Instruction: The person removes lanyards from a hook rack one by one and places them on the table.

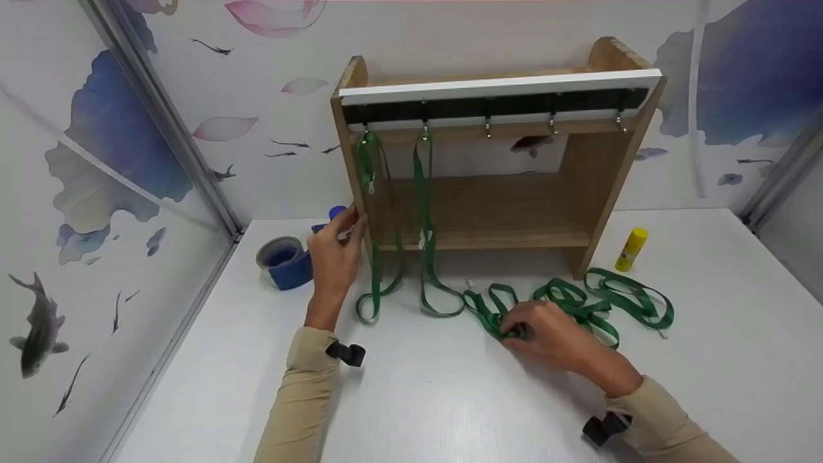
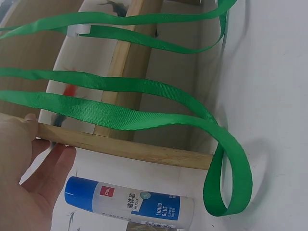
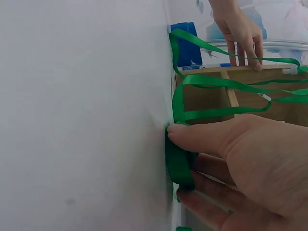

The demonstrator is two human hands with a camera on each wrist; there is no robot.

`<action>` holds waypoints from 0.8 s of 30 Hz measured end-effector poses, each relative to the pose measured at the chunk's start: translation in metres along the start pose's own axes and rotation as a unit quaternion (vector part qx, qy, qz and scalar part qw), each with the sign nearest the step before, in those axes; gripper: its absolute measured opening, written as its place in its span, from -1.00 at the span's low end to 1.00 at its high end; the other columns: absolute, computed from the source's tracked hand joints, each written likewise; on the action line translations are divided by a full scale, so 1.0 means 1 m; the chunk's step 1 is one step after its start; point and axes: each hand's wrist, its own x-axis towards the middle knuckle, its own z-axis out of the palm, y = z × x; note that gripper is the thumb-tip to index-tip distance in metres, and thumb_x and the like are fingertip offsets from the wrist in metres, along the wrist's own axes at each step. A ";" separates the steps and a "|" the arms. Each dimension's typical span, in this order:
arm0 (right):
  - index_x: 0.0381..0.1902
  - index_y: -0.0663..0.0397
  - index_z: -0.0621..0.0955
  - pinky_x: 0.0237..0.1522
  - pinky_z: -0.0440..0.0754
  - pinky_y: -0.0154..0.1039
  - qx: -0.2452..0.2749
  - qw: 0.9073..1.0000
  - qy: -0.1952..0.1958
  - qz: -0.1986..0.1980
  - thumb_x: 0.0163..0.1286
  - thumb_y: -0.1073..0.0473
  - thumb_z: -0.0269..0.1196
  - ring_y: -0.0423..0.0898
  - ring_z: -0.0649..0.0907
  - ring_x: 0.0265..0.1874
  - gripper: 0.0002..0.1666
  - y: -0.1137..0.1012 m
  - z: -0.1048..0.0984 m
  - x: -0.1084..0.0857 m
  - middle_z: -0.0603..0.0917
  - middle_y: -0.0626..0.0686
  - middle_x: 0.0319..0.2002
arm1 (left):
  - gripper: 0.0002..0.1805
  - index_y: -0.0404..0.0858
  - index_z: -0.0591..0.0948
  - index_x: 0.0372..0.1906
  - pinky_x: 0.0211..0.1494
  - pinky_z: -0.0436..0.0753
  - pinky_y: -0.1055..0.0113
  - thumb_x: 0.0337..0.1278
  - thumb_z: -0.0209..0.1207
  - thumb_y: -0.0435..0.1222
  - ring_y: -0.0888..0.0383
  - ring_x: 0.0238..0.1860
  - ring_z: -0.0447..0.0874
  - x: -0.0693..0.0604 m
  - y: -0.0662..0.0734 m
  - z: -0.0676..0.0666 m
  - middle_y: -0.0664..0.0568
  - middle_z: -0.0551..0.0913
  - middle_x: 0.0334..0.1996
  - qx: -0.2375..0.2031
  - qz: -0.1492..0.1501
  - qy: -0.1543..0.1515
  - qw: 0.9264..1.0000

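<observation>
A small wooden shelf [image 1: 514,209] stands on the white table, with a row of several metal hooks on a black strip [image 1: 456,108] across its top front. My left hand [image 1: 335,251] holds the front edge of the shelf's left side panel [image 2: 144,153], thumb and fingers on either side. Green lanyards [image 1: 421,193] hang from the two leftmost hooks, their lower loops reaching the table. On the table in front of the shelf, my right hand [image 1: 556,337] pinches a folded green lanyard [image 3: 178,161] between thumb and fingers. More green lanyards [image 1: 633,299] lie to its right.
Left of the shelf are a roll of blue tape [image 1: 292,270] and a blue-capped liquid glue bottle [image 2: 130,202]. A yellow glue stick [image 1: 631,249] stands at the right. Patterned wall panels [image 1: 270,173] border the table behind and at the left.
</observation>
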 end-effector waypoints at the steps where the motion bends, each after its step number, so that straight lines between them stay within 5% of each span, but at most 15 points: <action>1: -0.10 -0.04 0.86 0.09 0.84 0.01 -0.001 1.000 0.001 0.002 0.34 0.19 0.57 -0.10 0.77 -0.04 -0.82 -0.001 0.000 0.000 0.87 -0.05 -0.03 | -0.61 -0.15 0.73 0.33 0.08 0.88 0.09 0.58 0.28 -0.12 0.04 0.09 0.90 0.000 0.000 0.000 -0.04 0.86 0.12 0.001 -0.001 0.000 1.000; 9: 0.24 0.13 0.73 0.19 0.81 0.18 -0.017 0.989 0.102 0.103 0.37 -0.14 0.56 0.16 0.76 0.18 -0.35 -0.009 -0.001 0.010 0.74 0.18 0.26 | -0.61 -0.12 0.73 0.34 0.10 0.88 0.08 0.58 0.27 -0.11 0.05 0.11 0.89 0.000 0.000 0.000 -0.02 0.86 0.14 -0.003 -0.006 -0.004 1.000; 14: 0.50 0.36 0.47 0.29 0.71 0.32 -0.044 0.976 0.096 0.192 0.39 -0.33 0.48 0.34 0.66 0.26 0.06 -0.019 0.004 0.025 0.57 0.44 0.41 | -0.61 -0.14 0.73 0.33 0.10 0.88 0.08 0.58 0.27 -0.12 0.04 0.12 0.89 -0.001 -0.001 -0.001 -0.03 0.86 0.14 -0.007 -0.009 0.000 1.000; 18: 0.51 0.45 0.41 0.06 0.81 0.21 -0.074 0.971 0.088 0.208 0.33 -0.43 0.48 0.25 0.71 -0.02 0.22 -0.021 0.008 0.036 0.65 0.50 0.22 | -0.61 -0.16 0.73 0.34 0.11 0.87 0.09 0.59 0.27 -0.13 0.04 0.13 0.88 -0.001 -0.002 0.000 -0.04 0.85 0.15 -0.007 -0.007 -0.002 1.000; 24: 0.42 0.38 0.50 -0.24 0.67 -0.06 -0.068 0.976 0.062 0.197 0.14 -0.45 0.60 0.05 0.61 -0.24 0.24 -0.023 0.014 0.044 0.70 0.23 -0.19 | -0.60 -0.15 0.71 0.36 0.12 0.87 0.10 0.59 0.27 -0.13 0.03 0.14 0.88 0.000 -0.001 0.000 -0.04 0.85 0.16 0.002 -0.007 -0.006 1.000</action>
